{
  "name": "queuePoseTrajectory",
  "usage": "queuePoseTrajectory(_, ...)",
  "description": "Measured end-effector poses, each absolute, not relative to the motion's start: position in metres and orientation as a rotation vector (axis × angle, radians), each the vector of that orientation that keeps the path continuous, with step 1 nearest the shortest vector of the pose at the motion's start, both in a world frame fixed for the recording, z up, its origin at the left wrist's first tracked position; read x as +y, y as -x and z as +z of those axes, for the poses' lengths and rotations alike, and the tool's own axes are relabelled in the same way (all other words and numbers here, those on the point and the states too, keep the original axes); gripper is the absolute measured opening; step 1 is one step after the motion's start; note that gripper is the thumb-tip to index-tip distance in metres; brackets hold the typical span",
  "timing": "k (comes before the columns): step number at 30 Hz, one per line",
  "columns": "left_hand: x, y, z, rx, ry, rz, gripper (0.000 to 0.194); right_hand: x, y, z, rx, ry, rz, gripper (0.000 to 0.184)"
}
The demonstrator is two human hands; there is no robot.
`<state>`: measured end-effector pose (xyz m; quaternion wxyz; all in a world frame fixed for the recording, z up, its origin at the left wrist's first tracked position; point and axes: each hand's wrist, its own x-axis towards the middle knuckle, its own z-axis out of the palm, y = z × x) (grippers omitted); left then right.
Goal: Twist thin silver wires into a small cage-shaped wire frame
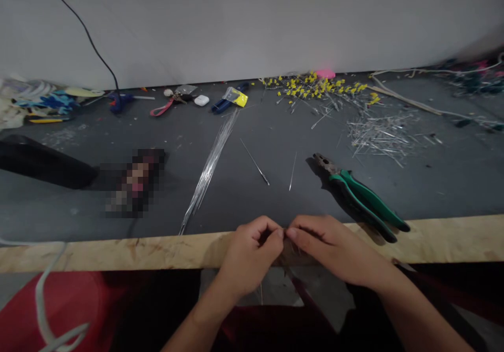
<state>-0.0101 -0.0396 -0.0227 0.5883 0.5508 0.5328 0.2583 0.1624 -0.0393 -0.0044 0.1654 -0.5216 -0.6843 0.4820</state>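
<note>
My left hand (pixel 252 252) and my right hand (pixel 334 247) meet at the front wooden edge (pixel 118 252) of the dark table (pixel 275 194). Both are closed in a pinch, fingertips touching each other over something small that I cannot make out. Green-handled pliers (pixel 360 194) lie just beyond my right hand. A bundle of long thin wires (pixel 208 168) lies to the left of my hands, and two single wires (pixel 255 164) rest between the bundle and the pliers.
A heap of cut wire pieces (pixel 381 134) and yellow-tipped parts (pixel 318 87) lie at the back right. At the back left are a white earbud case (pixel 201 100), keys, a blue tool and a black cable (pixel 90 42). A black object (pixel 39 162) sits at left.
</note>
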Motion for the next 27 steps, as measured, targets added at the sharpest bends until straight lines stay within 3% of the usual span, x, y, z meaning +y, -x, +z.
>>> queuePoseTrajectory(8, -0.037, 0.013, -0.024, 1.314, -1.356, 0.756, 0.020, -0.038, -0.152, -0.012, -1.662, 1.551, 1.341, 0.015)
queuePoseTrajectory(27, -0.036, 0.013, -0.028, 1.228, -1.302, 0.871, 0.012, -0.035, -0.140, -0.014, -1.428, 1.531, 1.197, 0.010)
